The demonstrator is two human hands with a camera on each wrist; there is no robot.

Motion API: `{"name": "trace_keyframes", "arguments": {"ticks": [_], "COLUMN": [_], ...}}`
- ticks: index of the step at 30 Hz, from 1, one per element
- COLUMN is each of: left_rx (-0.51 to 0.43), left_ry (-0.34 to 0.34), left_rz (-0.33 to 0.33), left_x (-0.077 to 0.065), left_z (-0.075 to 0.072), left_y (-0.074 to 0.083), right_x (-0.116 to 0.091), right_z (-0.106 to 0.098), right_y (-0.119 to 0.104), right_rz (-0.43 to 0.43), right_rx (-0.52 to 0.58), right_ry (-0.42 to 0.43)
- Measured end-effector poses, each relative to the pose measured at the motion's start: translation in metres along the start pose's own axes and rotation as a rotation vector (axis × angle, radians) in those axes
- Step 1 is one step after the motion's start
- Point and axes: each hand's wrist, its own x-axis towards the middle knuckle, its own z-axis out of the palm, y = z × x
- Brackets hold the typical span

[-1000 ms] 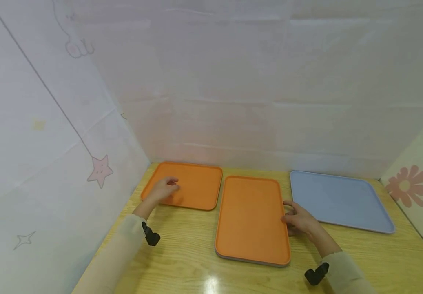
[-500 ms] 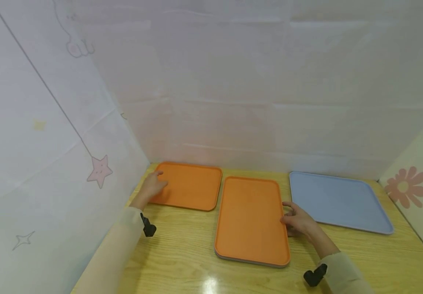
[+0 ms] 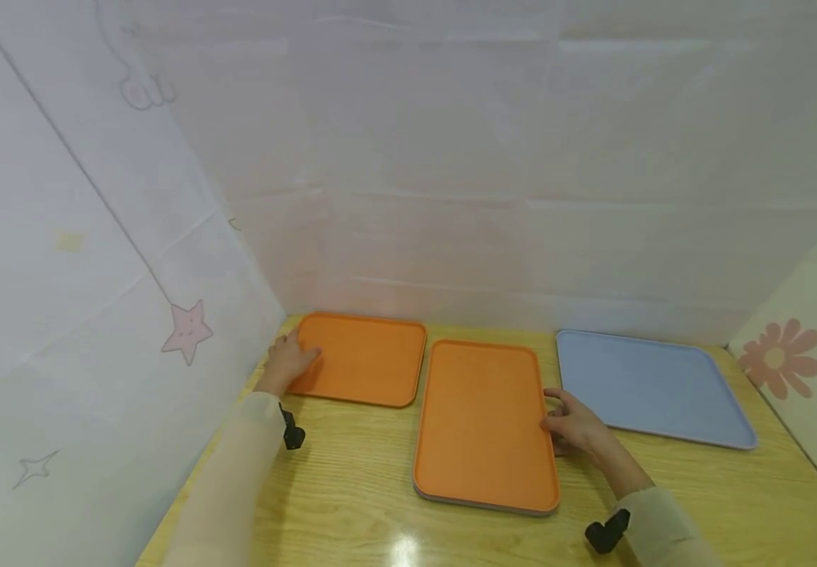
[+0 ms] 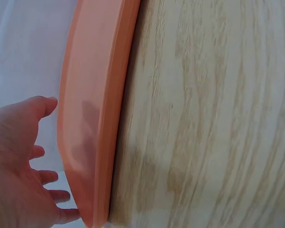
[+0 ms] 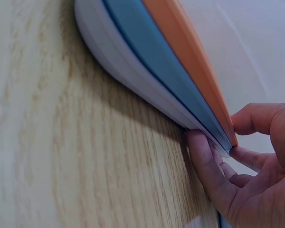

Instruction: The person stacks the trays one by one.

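Note:
My left hand (image 3: 286, 364) is at the left end of an orange tray (image 3: 362, 358) lying at the back left. Its fingers are spread; in the left wrist view, fingertips (image 4: 66, 216) reach that tray's rim. My right hand (image 3: 577, 425) holds the right edge of a tray stack in the middle. An orange tray (image 3: 489, 425) lies on top of this stack. In the right wrist view a blue tray (image 5: 147, 38) and a grey-white tray (image 5: 118, 61) show beneath it. The thumb is at the top rim, with other fingers low against the side.
A light blue tray (image 3: 652, 386) lies at the back right of the wooden table (image 3: 351, 488). White patterned sheets (image 3: 415, 157) stand behind and at both sides, close to the table's edges.
My left hand has moved left across the back-left orange tray to its left end, and its fingers have spread. The right hand stays at the stack's edge.

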Motion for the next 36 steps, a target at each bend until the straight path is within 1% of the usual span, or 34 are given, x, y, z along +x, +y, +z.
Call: {"name": "trace_keyframes", "arguments": {"ticks": [3, 5, 9, 13, 14, 18, 22, 24, 28, 29, 30, 33, 35, 36], "left_rx": [0.012, 0.041, 0.086, 0.106, 0.111, 0.183, 0.245, 0.244, 0.189, 0.185, 0.191, 0.193, 0.177, 0.146], "left_ry": [-0.020, -0.025, -0.016, -0.009, -0.003, 0.040, 0.066, 0.062, 0.037, 0.038, 0.049, 0.056, 0.052, 0.039], "left_rz": [-0.032, -0.043, -0.065, -0.067, -0.066, -0.057, -0.065, -0.076, -0.107, -0.106, -0.082, -0.040, -0.018, -0.021], "left_x": [-0.003, -0.004, -0.006, -0.009, -0.009, -0.009, -0.010, -0.011, -0.016, -0.016, -0.016, -0.011, -0.006, -0.006], "left_z": [-0.001, -0.001, 0.001, 0.004, 0.005, 0.007, 0.004, 0.001, -0.006, -0.007, -0.008, -0.011, -0.013, -0.015], "left_y": [0.004, 0.005, 0.001, -0.003, -0.004, -0.006, -0.007, -0.006, -0.002, -0.002, -0.003, -0.009, -0.016, -0.018], "right_x": [0.000, 0.001, 0.001, 0.000, -0.001, -0.002, -0.003, -0.003, -0.003, -0.004, -0.004, -0.003, -0.003, -0.003], "right_z": [0.000, 0.000, 0.002, 0.003, 0.003, 0.003, 0.002, 0.002, 0.001, 0.000, 0.000, -0.001, -0.001, -0.001], "right_y": [0.000, 0.000, 0.000, -0.001, -0.001, 0.000, 0.000, -0.001, -0.001, -0.001, -0.001, -0.001, -0.001, -0.001], "right_rz": [-0.004, 0.000, -0.006, -0.004, -0.004, 0.001, -0.007, -0.010, -0.015, -0.017, -0.020, -0.020, -0.021, -0.019], "right_rx": [-0.008, 0.002, 0.014, 0.022, 0.023, 0.026, 0.017, 0.012, 0.002, -0.001, -0.004, -0.011, -0.012, -0.010], "right_ry": [0.007, 0.009, 0.005, 0.006, 0.006, 0.008, 0.002, 0.002, 0.011, 0.012, 0.015, 0.021, 0.022, 0.022]}}
